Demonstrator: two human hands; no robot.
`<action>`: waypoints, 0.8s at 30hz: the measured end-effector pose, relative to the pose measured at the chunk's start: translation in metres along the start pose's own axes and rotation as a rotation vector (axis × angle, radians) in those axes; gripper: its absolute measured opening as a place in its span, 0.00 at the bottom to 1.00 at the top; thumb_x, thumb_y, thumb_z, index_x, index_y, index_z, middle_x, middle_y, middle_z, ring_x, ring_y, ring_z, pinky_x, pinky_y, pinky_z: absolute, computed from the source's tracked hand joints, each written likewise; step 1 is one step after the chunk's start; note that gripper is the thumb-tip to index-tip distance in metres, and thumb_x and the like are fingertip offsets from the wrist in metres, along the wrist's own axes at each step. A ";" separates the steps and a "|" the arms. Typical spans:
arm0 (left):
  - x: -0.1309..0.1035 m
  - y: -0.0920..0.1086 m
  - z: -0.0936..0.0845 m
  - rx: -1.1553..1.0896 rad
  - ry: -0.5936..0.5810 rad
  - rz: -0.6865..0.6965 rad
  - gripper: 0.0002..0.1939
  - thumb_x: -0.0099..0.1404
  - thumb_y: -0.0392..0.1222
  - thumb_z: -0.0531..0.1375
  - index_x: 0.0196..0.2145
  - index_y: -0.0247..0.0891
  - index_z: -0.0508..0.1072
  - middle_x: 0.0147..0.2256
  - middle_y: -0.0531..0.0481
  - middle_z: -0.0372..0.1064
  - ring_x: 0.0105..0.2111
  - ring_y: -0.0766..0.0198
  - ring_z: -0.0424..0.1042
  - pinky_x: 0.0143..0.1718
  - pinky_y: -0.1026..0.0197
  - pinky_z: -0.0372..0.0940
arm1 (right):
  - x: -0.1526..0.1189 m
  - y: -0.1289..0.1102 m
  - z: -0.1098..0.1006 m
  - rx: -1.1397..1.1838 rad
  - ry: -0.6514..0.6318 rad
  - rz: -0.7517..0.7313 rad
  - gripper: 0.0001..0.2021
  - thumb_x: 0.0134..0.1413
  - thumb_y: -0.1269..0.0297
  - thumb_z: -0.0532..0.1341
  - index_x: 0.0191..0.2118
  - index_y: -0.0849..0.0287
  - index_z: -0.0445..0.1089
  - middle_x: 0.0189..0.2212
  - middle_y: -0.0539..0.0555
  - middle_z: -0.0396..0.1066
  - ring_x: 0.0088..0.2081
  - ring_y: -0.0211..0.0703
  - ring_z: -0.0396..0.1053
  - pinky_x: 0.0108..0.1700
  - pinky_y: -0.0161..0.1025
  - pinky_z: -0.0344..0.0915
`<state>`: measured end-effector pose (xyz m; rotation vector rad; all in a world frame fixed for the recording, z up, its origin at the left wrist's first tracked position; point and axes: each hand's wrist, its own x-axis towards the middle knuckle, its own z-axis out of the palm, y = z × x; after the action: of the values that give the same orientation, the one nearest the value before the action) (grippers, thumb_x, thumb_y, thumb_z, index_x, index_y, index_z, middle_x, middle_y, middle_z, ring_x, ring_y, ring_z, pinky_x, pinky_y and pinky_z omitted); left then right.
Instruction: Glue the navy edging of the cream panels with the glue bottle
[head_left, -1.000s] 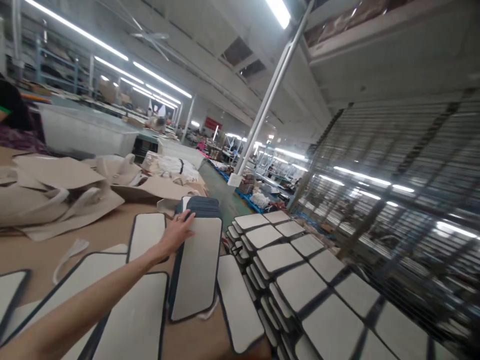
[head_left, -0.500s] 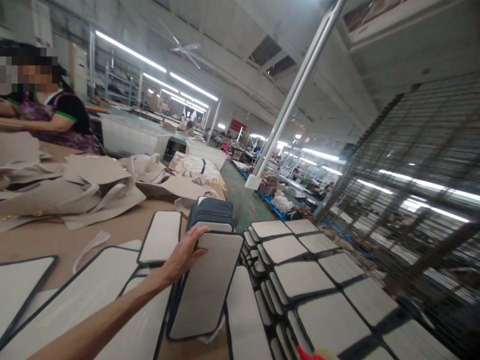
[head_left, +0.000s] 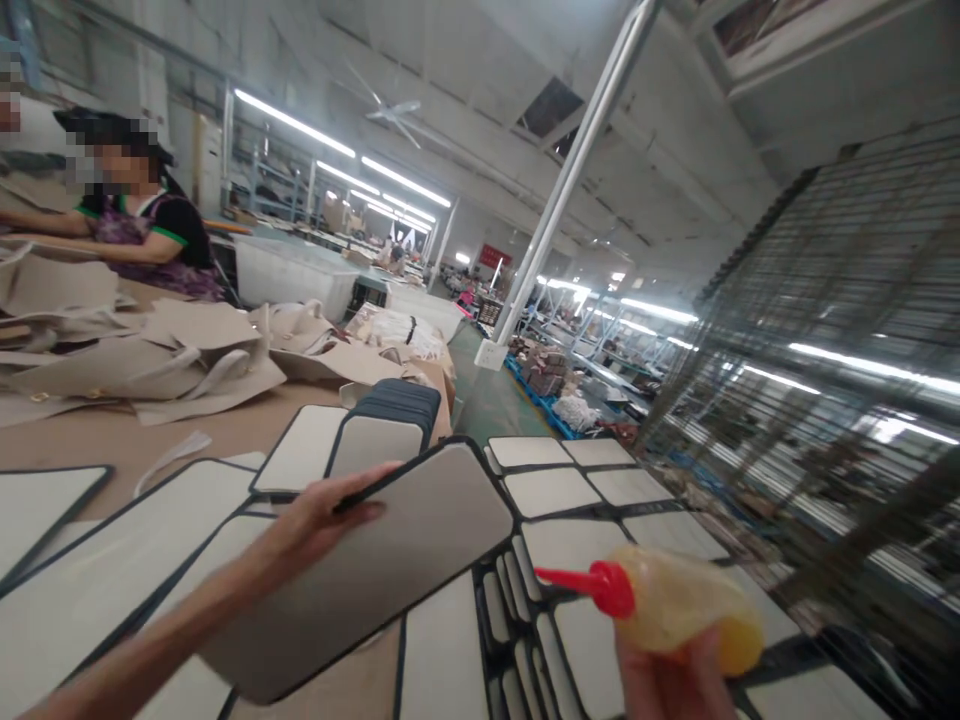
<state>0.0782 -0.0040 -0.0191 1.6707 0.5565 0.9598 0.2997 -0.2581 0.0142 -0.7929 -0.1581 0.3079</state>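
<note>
Your left hand (head_left: 322, 512) is reaching in from the lower left of the frame, its fingers gripping the upper long edge of a pale panel (head_left: 382, 575) with a dark border. The panel is slanting across the lower centre, its upper end leaning to the right. Half a second ago it was standing nearly upright against the stack of panels (head_left: 375, 450); now it is tilting clear in front, and the stack is showing behind your fingers.

Your right hand (head_left: 671, 685) is now appearing at the lower right, fingers closing around a squeeze bottle (head_left: 679, 605) of yellowish liquid. Earlier only a bit of red was peeking over the bottom edge; now the whole red nozzle (head_left: 604, 587) is showing, pointing left towards the panel, with a gap remaining between them.

Rows of bordered panels (head_left: 551, 492) are filling the area right of centre, partly behind the bottle. More loose panels are lying at the lower left on the brown bench (head_left: 97, 435), and beige pieces (head_left: 150, 365) are heaping up beyond them. A co-worker (head_left: 161, 240) in a purple apron is sitting or standing at the upper left, farther into the frame than before.
</note>
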 end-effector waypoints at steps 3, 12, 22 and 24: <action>0.005 0.047 -0.004 0.065 -0.360 -0.102 0.24 0.52 0.43 0.65 0.47 0.35 0.77 0.45 0.47 0.75 0.48 0.45 0.70 0.54 0.49 0.59 | 0.016 -0.033 0.027 -0.052 -0.055 -0.095 0.32 0.32 0.52 0.74 0.49 0.52 0.70 0.47 0.54 0.72 0.49 0.51 0.69 0.61 0.53 0.54; -0.016 0.099 0.017 0.025 -0.847 -0.252 0.19 0.55 0.41 0.63 0.40 0.22 0.78 0.35 0.44 0.78 0.37 0.50 0.74 0.41 0.62 0.66 | 0.048 -0.030 0.045 -0.121 -0.538 0.059 0.32 0.25 0.57 0.76 0.45 0.53 0.72 0.39 0.51 0.75 0.40 0.52 0.73 0.62 0.67 0.38; -0.021 0.103 -0.007 0.114 -1.196 -0.253 0.21 0.63 0.32 0.58 0.53 0.18 0.69 0.45 0.39 0.73 0.47 0.52 0.70 0.48 0.68 0.62 | 0.036 0.004 0.060 -0.074 -0.971 0.224 0.24 0.34 0.54 0.71 0.43 0.48 0.72 0.33 0.50 0.77 0.33 0.54 0.75 0.39 0.53 0.73; -0.026 0.101 -0.014 0.122 -1.171 -0.264 0.22 0.63 0.33 0.59 0.53 0.16 0.69 0.45 0.38 0.73 0.48 0.50 0.70 0.48 0.66 0.62 | 0.030 0.010 0.068 -0.065 -0.921 0.228 0.26 0.29 0.55 0.73 0.41 0.49 0.73 0.31 0.48 0.77 0.30 0.51 0.75 0.38 0.49 0.74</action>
<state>0.0418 -0.0476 0.0694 1.8739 0.0154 -0.3151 0.3083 -0.1959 0.0546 -0.6842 -0.9480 0.8765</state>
